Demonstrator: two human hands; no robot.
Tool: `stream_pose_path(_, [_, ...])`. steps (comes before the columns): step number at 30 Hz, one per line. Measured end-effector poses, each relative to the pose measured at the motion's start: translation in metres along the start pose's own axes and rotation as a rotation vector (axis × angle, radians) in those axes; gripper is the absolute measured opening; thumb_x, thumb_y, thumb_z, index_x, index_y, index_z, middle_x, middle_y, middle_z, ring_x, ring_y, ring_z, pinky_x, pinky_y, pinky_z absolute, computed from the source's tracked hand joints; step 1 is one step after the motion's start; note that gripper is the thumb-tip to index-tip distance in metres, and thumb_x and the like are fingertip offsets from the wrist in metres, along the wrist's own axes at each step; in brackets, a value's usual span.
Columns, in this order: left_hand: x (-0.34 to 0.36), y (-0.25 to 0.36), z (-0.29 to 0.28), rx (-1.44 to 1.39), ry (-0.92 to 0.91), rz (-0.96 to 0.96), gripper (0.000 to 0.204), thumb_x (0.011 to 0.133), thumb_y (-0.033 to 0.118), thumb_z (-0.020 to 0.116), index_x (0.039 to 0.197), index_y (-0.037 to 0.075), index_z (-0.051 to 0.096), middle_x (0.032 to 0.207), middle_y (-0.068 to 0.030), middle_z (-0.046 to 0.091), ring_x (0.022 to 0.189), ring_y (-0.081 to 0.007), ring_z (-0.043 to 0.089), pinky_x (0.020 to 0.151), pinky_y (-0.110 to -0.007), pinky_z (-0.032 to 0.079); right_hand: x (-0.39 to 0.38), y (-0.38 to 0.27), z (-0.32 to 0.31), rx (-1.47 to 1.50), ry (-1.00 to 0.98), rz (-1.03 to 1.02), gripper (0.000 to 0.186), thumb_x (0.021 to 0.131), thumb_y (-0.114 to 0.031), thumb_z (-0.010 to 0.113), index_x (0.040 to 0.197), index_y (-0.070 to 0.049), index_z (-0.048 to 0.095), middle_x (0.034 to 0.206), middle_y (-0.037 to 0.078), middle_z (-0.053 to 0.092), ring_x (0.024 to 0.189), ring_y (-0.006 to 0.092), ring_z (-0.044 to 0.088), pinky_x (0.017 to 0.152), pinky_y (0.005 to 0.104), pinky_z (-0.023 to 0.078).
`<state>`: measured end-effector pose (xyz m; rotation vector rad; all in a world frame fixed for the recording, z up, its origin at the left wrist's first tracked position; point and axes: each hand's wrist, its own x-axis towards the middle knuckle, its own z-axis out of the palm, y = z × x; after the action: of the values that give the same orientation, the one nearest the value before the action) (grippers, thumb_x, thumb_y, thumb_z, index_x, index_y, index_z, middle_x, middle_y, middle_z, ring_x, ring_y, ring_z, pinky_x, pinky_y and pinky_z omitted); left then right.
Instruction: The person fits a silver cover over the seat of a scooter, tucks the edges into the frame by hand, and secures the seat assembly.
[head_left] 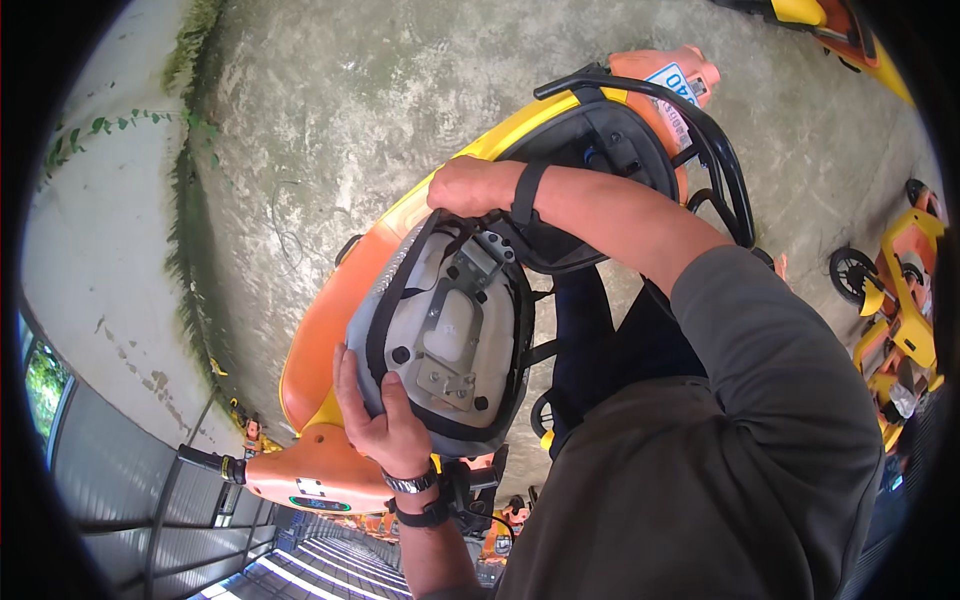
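Note:
A scooter seat [415,325] is tipped up on an orange and yellow scooter [330,310], its pale underside with a metal bracket facing me. My left hand [385,425] grips the seat's lower end, thumb on the dark rim and fingers along the outer side. Closed at the seat's upper end is my right hand [465,187]; its fingertips are hidden, and its forearm crosses over the open under-seat compartment [645,150]. That black compartment is partly covered by the arm, so its contents are hard to make out.
A black rear rack [735,170] curves round the scooter's tail. The handlebar grip [210,462] sticks out at lower left, near a pale wall [110,260]. More yellow and orange scooters [900,320] stand at the right on the concrete floor [330,110].

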<state>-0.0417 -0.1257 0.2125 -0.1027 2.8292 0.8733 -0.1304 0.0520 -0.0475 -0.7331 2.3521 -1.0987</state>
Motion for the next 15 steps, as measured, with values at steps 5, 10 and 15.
stream_pose_path(5, [0.002, -0.003, -0.002, 0.015, -0.006, 0.003, 0.046, 0.078, -0.004, 0.055, 0.124, -0.006, 0.050, 0.133, -0.0222, 0.048, 0.123, -0.0344, 0.047, 0.104, -0.042, 0.034, -0.007, -0.005, 0.022, 0.277, 0.178, 0.142, 0.016, 0.071, -0.011, 0.060, 0.083, -0.004, 0.069, 0.077, 0.020, 0.064, 0.081, 0.0378, 0.063, 0.072, 0.0447, 0.049])
stream_pose_path(10, [0.003, -0.003, -0.002, -0.050, -0.009, -0.017, 0.047, 0.077, -0.004, 0.054, 0.124, -0.006, 0.050, 0.134, -0.0213, 0.048, 0.124, -0.0333, 0.046, 0.104, -0.042, 0.034, -0.002, -0.023, 0.047, 1.349, 0.307, 0.599, 0.016, 0.085, 0.001, 0.052, 0.094, 0.000, 0.065, 0.073, 0.010, 0.062, 0.059, 0.0157, 0.062, 0.047, 0.0308, 0.049])
stream_pose_path(15, [-0.001, -0.005, -0.004, -0.028, -0.022, 0.006, 0.046, 0.078, -0.003, 0.054, 0.123, -0.006, 0.050, 0.132, -0.0209, 0.049, 0.123, -0.0353, 0.046, 0.104, -0.044, 0.035, -0.003, -0.028, 0.060, 1.070, 0.562, 0.487, 0.015, 0.083, 0.000, 0.051, 0.091, -0.001, 0.064, 0.075, 0.011, 0.061, 0.066, 0.0231, 0.063, 0.056, 0.0361, 0.050])
